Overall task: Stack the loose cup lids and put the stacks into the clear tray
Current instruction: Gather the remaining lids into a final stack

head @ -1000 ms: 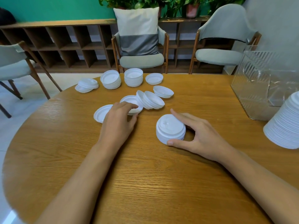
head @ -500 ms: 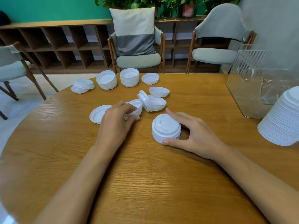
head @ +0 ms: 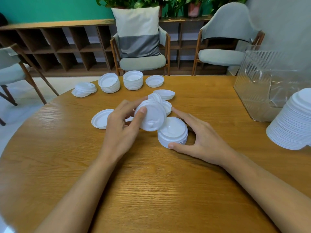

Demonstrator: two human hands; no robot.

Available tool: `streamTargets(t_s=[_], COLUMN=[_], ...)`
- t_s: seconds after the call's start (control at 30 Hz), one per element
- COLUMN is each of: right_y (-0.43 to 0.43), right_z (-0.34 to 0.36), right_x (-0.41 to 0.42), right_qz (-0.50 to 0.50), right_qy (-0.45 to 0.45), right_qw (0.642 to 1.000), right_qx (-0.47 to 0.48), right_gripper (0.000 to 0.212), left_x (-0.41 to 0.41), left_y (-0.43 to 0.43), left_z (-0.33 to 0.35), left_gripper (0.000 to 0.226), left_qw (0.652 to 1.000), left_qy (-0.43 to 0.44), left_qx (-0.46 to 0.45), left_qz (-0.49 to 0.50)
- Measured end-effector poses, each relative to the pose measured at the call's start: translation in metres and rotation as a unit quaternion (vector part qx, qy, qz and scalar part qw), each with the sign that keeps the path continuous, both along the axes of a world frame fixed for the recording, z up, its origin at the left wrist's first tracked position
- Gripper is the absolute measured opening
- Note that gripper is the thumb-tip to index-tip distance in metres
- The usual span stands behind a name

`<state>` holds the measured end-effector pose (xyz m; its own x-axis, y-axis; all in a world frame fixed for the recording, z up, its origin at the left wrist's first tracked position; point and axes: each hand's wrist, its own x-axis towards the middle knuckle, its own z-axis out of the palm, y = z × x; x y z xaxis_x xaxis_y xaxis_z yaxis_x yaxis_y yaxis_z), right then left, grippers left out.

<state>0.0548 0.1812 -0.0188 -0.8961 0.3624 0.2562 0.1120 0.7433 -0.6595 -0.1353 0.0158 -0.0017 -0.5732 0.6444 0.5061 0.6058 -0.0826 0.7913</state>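
Cup lids (head: 101, 118) lie loose across the middle of the wooden surface (head: 151, 182). The left grip (head: 121, 125) pinches a tilted white lid (head: 151, 115) raised off the surface, thumb on its top face and fingers curled behind its rim. I cannot tell whether more lids are nested under it. Just lower right of it, a short stack (head: 173, 132) stands at centre. The right grip (head: 202, 140) is spread around this stack, with the thumb tip touching its near side and straight fingers reaching past its far side. More small stacks (head: 133, 79) sit toward the upper middle. The clear tray (head: 262, 84) stands at the upper right, with a tall leaning stack (head: 294, 121) just in front of it at the right edge.
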Motion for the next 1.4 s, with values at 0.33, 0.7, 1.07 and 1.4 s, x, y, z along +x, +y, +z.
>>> streamTargets(t_s=[0.33,0.7,1.07,1.4], right_y=[-0.002,0.001,0.001,0.002], right_z=[0.001,-0.003,-0.003,-0.003], right_x=[0.000,0.000,0.000,0.001], right_qz=[0.048,0.045,0.035,0.049], right_qy=[0.035,0.037,0.029,0.015], right_qw=[0.998,0.998,0.999,0.999], right_qx=[0.021,0.021,0.014,0.005], right_gripper=[0.091,0.086,0.089,0.092], left_x=[0.014,0.016,0.020,0.020], left_y=[0.017,0.009,0.004,0.006], left_z=[-0.012,-0.008,-0.001,-0.006], left_gripper=[0.013,0.058,0.084,0.078], left_qw=[0.994,0.989,0.985,0.985], left_qy=[-0.058,0.059,0.003,0.008], left_qx=[-0.076,-0.117,-0.115,-0.112], left_qz=[-0.048,-0.069,-0.132,-0.131])
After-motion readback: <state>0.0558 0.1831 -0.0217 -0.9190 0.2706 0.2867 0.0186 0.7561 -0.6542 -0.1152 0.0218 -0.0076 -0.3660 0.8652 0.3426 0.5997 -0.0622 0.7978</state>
